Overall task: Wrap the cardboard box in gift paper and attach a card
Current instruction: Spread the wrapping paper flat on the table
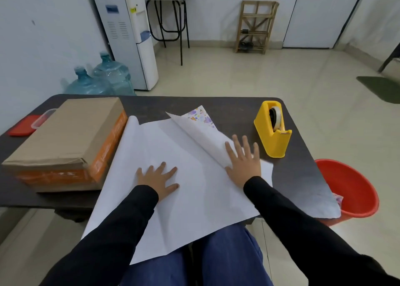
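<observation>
Two hands flat on the gift paper, box to the left

Left hand (157, 177): palm down, fingers straight and spread, pressing on the white back of the gift paper (184, 207) near the sheet's middle. Grips nothing.

Right hand (243, 160): also palm down, fingers straight and slightly fanned, resting on a turned-over flap (205, 140) of the same sheet. Grips nothing. Both sleeves black.

Gift paper: spread white side up across the dark tabletop (151, 106), set at an angle. Near corner hangs over the front edge onto the person's lap. Far right part lifted and folded back; printed side (201, 117) shows there, purple and orange figures on a pale ground. Far left corner curls upward just beside the box.

Cardboard box (65, 138): closed, lying flat on the left part of the tabletop, brown top, orange band along its sides. Left of the paper, well apart from both hands; whether the paper edge touches it cannot be told.

Yellow tape dispenser (273, 129): upright on the right part of the tabletop, roll inside, just beyond the right hand's fingertips and apart from them.

Behind the box, at the far left edge: a red lid (22, 125) and a clear container (43, 117), partly hidden.

Floor, right of the tabletop: a red bucket (355, 190). Floor beyond: two blue water bottles (112, 73) by a white dispenser (129, 36)
</observation>
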